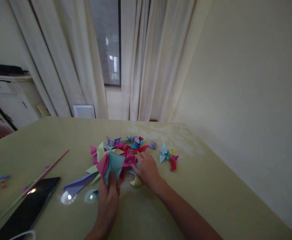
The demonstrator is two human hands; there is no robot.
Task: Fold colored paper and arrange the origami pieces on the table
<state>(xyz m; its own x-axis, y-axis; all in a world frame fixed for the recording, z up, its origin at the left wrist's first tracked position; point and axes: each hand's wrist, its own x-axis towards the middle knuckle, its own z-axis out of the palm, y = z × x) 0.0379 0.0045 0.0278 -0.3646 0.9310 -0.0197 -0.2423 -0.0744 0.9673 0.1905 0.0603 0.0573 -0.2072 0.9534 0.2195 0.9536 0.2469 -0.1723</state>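
Observation:
My left hand grips a bunch of folded paper pieces, light blue and pink, fanned out at the top. At the pile's right side my right hand has its fingers closed on a magenta origami piece. Around both hands lies a heap of origami pieces in red, blue, purple and pale green, such as a red one just behind the right fingers. A long purple folded paper sticks out to the left. Under the right hand rests a pale yellow piece.
A black tablet-like slab lies at the left, with a long pink and green stick across its far edge. Small colourful pieces sit further left. A separate origami cluster is to the right. Curtains and a wall stand beyond the table.

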